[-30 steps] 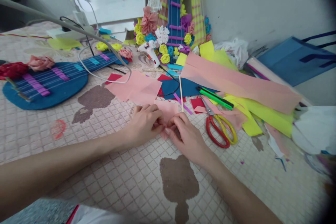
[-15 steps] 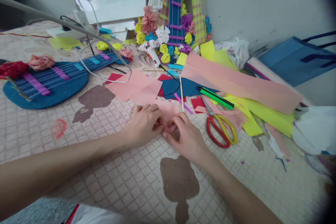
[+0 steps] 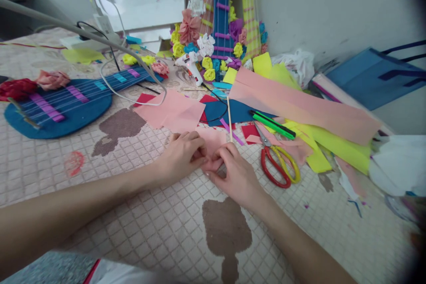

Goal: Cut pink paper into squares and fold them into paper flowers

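My left hand [image 3: 181, 156] and my right hand [image 3: 234, 176] meet at the middle of the quilted table [image 3: 149, 213]. Both pinch a small pink paper piece [image 3: 213, 141] that lies flat under the fingertips. The fingers of each hand are curled and pressed on the paper's near edge. A thin wooden stick [image 3: 229, 117] stands just beyond my right hand. Red and yellow scissors [image 3: 278, 164] lie to the right of it.
A larger pink sheet [image 3: 171, 113] and a long pink strip [image 3: 302, 106] lie behind the hands, with yellow paper [image 3: 333, 146], a green marker [image 3: 273, 125] and a glue gun [image 3: 191, 65]. A blue felt guitar [image 3: 63, 102] lies left; another, flower-decked, stands at the back [image 3: 221, 17].
My right hand has slid slightly left along the pink paper, its fingers curling closer to my left hand. Everything else stays where it was.
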`<state>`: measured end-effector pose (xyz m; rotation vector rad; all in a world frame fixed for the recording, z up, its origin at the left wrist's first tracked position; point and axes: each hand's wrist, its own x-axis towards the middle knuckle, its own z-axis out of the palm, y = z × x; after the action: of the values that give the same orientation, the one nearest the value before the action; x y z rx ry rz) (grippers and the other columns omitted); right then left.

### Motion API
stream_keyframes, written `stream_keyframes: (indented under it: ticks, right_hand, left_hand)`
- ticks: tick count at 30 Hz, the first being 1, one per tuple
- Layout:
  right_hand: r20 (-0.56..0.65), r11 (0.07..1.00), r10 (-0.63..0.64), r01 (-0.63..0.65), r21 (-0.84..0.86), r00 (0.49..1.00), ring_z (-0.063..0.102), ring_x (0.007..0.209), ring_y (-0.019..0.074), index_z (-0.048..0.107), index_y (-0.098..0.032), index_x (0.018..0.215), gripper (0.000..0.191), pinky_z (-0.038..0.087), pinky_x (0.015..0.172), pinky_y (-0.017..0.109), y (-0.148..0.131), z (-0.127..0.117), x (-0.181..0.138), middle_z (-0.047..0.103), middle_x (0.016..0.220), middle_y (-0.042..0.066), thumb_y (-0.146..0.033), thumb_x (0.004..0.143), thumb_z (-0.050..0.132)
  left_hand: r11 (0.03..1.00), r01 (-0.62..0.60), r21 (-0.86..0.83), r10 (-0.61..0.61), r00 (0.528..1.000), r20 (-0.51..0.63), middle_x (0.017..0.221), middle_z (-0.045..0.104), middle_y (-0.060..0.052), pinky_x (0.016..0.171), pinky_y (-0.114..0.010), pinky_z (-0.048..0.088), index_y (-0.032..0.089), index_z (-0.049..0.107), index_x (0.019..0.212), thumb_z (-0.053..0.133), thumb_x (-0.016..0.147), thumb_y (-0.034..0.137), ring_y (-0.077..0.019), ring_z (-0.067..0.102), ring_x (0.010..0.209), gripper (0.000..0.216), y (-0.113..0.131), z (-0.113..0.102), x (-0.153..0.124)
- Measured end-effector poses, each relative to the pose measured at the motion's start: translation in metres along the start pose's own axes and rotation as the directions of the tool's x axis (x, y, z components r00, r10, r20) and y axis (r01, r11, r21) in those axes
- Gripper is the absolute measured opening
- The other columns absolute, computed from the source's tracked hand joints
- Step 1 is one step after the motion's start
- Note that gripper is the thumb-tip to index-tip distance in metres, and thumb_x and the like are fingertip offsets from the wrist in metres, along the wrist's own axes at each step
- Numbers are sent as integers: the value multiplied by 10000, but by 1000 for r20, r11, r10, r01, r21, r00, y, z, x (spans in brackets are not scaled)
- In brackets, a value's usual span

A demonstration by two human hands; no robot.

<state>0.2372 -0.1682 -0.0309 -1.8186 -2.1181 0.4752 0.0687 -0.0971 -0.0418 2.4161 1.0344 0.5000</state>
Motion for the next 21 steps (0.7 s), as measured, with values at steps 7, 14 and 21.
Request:
stream_keyframes:
  ticks: [7,14,21]
  right_hand:
    - [-12,1000,-7,7,3,1000,589,812,175,505,-206,916,200,481,692,311,1,1,1,498,989,35,-308,778,607]
    - [-32,1000,-22,22,-3,999,578,783,163,500,-205,879,184,460,652,290,2,3,0,500,981,29,-305,773,613]
    - [-36,999,-38,39,26,999,575,765,152,504,-214,922,200,444,642,280,3,4,1,508,984,22,-313,779,603]
  left_hand:
    - [981,-58,-185,44,996,-79,810,587,-18,640,-250,397,154,568,797,499,754,86,-116,530,690,106,-4,-9,2]
    - [999,-9,-36,11,998,57,844,601,-22,771,-341,386,176,596,760,614,707,143,-204,549,866,65,-9,-17,1]
    - [973,-156,-172,143,986,-83,834,624,1,782,-293,379,185,578,798,505,777,87,-145,560,819,124,-2,-13,-2]
